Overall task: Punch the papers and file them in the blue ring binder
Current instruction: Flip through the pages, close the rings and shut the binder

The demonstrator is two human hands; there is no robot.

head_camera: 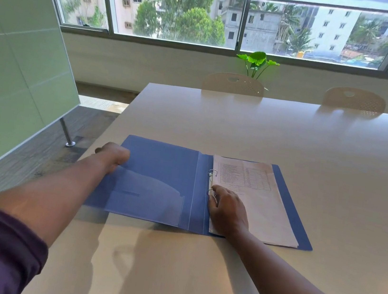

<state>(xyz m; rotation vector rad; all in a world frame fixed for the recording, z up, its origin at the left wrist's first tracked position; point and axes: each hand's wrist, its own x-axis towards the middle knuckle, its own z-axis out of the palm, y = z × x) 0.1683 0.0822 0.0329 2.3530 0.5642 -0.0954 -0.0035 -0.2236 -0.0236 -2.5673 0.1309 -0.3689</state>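
Observation:
The blue ring binder (160, 167) lies open flat on the white table (288, 140). A stack of printed papers (256, 193) sits on its right half, threaded on the two metal rings (212, 173). My left hand (113, 156) grips the outer left edge of the front cover, fingers curled round it. My right hand (225, 209) rests on the papers' left margin, its fingertips at the nearer ring. No hole punch is in view.
Two cream chairs (233, 83) (354, 98) stand at the table's far side, with a green plant (257, 62) behind. A glass partition (11, 71) on a metal leg stands at the left. The table's left edge runs close to my left hand.

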